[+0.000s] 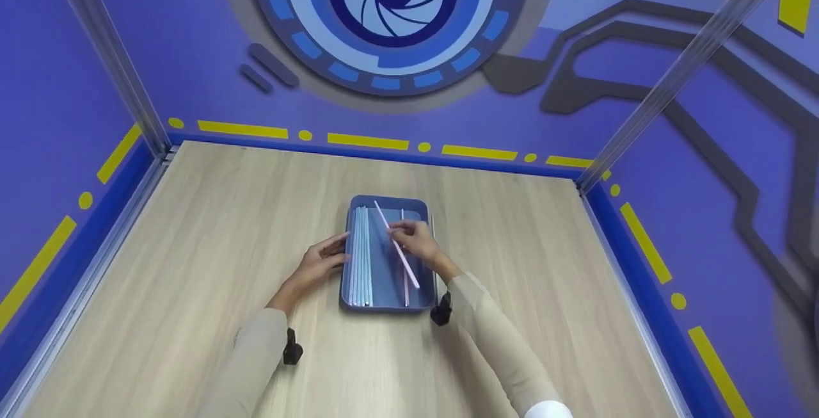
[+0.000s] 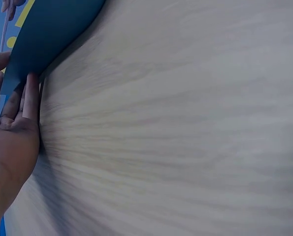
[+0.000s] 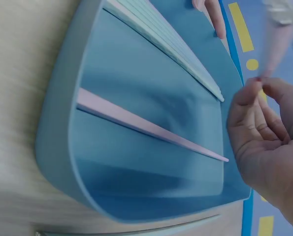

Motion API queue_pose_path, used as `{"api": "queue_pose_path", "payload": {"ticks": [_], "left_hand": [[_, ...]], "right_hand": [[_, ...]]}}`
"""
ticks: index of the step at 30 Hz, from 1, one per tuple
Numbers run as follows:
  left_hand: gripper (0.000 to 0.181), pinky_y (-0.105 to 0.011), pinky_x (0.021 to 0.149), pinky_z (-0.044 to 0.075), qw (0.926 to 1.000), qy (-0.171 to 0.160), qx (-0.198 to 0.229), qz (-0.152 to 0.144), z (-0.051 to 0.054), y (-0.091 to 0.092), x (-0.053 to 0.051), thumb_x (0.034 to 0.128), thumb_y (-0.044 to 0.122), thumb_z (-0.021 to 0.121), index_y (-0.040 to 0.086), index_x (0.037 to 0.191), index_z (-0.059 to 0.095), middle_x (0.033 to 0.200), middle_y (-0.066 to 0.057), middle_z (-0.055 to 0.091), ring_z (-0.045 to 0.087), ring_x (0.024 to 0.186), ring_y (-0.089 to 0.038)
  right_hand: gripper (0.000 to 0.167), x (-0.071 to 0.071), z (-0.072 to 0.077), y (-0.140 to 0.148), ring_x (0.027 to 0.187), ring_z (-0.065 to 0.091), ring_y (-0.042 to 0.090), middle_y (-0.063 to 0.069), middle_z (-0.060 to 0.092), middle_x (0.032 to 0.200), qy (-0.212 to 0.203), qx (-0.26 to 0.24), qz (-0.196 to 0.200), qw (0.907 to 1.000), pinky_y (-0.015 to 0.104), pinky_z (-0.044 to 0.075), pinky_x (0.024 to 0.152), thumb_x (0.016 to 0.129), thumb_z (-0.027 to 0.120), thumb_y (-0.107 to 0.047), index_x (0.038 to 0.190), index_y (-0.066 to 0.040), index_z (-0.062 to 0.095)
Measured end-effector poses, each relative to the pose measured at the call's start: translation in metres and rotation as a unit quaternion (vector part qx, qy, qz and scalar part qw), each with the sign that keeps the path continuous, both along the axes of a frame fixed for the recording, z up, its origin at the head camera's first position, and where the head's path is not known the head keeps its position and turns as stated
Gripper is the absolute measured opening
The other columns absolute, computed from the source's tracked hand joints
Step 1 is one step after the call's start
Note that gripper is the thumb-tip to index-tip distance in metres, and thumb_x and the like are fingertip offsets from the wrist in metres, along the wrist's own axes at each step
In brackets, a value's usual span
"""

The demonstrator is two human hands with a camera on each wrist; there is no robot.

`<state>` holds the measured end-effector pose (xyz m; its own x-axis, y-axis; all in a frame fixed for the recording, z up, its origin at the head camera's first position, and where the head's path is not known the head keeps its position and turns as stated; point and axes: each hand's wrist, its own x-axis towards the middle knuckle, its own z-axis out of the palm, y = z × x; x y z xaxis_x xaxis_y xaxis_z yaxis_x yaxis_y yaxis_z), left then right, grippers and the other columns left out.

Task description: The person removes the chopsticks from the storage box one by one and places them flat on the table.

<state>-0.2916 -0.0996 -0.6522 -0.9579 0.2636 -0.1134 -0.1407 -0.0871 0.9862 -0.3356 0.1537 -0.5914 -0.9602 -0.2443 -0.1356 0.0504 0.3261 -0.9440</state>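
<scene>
A blue-grey tray (image 1: 387, 264) lies on the wooden table. Several pale sticks (image 1: 361, 255) lie side by side along its left side, and one pink stick (image 3: 146, 126) lies apart on the tray's right part. My right hand (image 1: 416, 240) pinches another pink stick (image 1: 408, 269) between thumb and fingers, tilted above the tray. My left hand (image 1: 320, 263) touches the tray's left wall with its fingers extended; in the left wrist view the fingers of the hand (image 2: 18, 128) rest against the tray's outer side (image 2: 52, 39).
A thin stick (image 3: 180, 227) lies on the table just outside the tray's right side. Blue walls with yellow dashes (image 1: 368, 141) stand around the wooden table (image 1: 243, 213), with metal posts (image 1: 678, 72) at the corners.
</scene>
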Motion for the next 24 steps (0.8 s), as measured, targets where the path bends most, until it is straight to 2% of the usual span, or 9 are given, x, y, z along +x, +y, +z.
{"api": "queue_pose_path", "payload": {"ticks": [5,8,12,18,24], "left_hand": [[0.061,-0.037,0.107,0.054,1.0000,0.001,0.003,-0.008,0.000,0.001,0.001,0.0986,-0.003,0.060,0.000,0.155,0.038,0.155,-0.032,0.042,0.046,0.141,-0.043],[0.062,-0.033,0.106,0.055,0.9998,0.004,0.011,-0.015,0.002,0.002,-0.001,0.0985,-0.003,0.060,0.000,0.156,0.037,0.156,-0.031,0.041,0.043,0.143,-0.043],[0.062,-0.032,0.105,0.055,1.0000,0.004,0.007,-0.006,0.004,0.002,-0.002,0.0981,-0.001,0.061,0.002,0.155,0.039,0.157,-0.029,0.041,0.044,0.143,-0.042],[0.061,-0.033,0.104,0.056,0.9998,-0.010,0.013,0.012,0.004,-0.001,-0.002,0.0972,-0.003,0.062,0.003,0.154,0.042,0.157,-0.028,0.042,0.044,0.143,-0.041],[0.060,-0.033,0.106,0.055,0.9999,-0.010,0.010,0.005,0.002,0.000,0.000,0.0987,-0.002,0.060,0.001,0.155,0.040,0.157,-0.030,0.040,0.043,0.144,-0.042]], "right_hand": [[0.029,0.002,0.000,0.010,0.075,0.062,0.012,0.023,0.072,0.102,0.006,-0.013,-0.039,0.9991,0.018,0.053,0.059,0.101,0.065,-0.017,0.122,0.002,0.070],[0.028,0.002,0.003,0.015,0.075,0.061,0.011,0.018,0.072,0.098,0.019,-0.026,-0.064,0.9974,0.019,0.052,0.061,0.100,0.066,-0.015,0.121,0.003,0.069],[0.026,0.001,0.008,0.021,0.075,0.061,0.010,0.012,0.072,0.094,0.036,-0.042,-0.091,0.9942,0.018,0.052,0.061,0.099,0.066,-0.013,0.118,0.004,0.070],[0.025,0.004,0.010,0.030,0.070,0.059,0.009,0.004,0.068,0.084,0.046,-0.072,-0.118,0.9893,0.016,0.048,0.056,0.097,0.066,-0.008,0.117,0.008,0.070],[0.027,0.008,0.008,0.047,0.065,0.054,0.005,-0.004,0.062,0.077,0.049,-0.070,-0.148,0.9852,0.015,0.047,0.053,0.098,0.065,-0.006,0.118,0.011,0.068]]}}
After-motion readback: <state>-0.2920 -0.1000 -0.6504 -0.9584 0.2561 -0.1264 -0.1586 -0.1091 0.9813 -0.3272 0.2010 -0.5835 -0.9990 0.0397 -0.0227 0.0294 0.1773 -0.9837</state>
